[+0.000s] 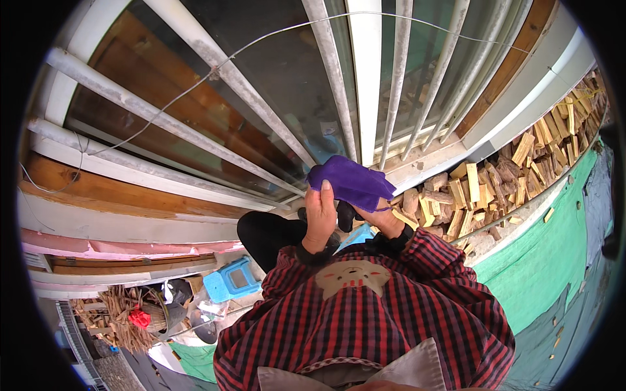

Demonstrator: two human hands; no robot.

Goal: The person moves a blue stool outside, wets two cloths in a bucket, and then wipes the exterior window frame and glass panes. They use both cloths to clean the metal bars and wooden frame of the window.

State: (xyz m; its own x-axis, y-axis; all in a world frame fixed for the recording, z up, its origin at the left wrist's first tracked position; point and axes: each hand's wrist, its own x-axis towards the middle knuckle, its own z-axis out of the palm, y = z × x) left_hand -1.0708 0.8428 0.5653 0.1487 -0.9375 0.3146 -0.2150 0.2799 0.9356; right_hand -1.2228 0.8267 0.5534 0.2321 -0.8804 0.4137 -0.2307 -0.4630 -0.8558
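A purple cloth (349,180) is held up in front of the barred window, between my two hands. My left hand (321,212) grips its left edge, with the thumb on top of the fabric. My right hand (384,217) is at the cloth's lower right corner; its fingers are mostly hidden beneath the cloth, so its hold is not clear. Both wrists have dark cuffs below red and black checked sleeves.
Metal window bars (337,83) stand close ahead, with a thin wire (274,33) strung across them. Split firewood (459,195) is piled at the right beside green sheeting (533,273). A blue plastic stool (232,279) and bundled sticks (122,313) are at lower left.
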